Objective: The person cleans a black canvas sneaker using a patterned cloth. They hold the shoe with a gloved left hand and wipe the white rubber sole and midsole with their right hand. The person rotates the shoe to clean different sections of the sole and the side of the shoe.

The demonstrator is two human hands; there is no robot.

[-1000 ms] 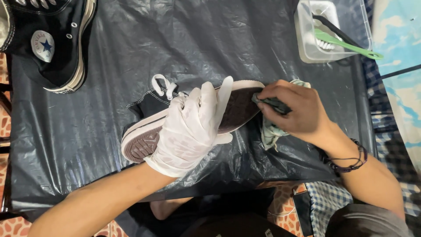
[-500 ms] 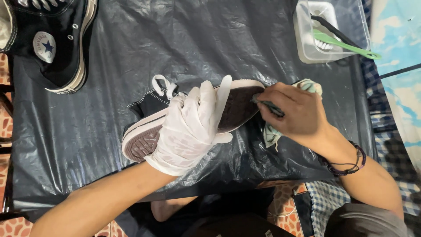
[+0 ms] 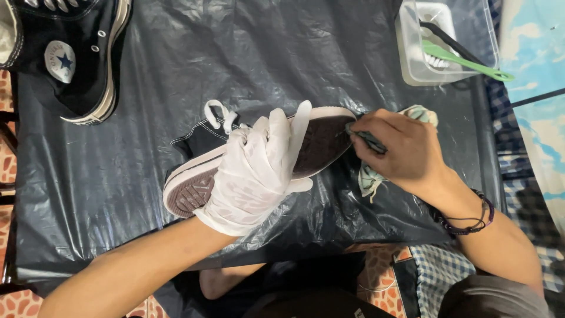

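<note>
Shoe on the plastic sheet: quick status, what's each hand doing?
Left hand, gloved, grips the shoe, sole up. Right hand holds a small dark tool at the sole. Nothing blocking.

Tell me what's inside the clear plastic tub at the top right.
Inside the clear tub lie a green-handled brush and a dark-handled tool, crossing. The tool's working end and any liquid cannot be made out.
</note>
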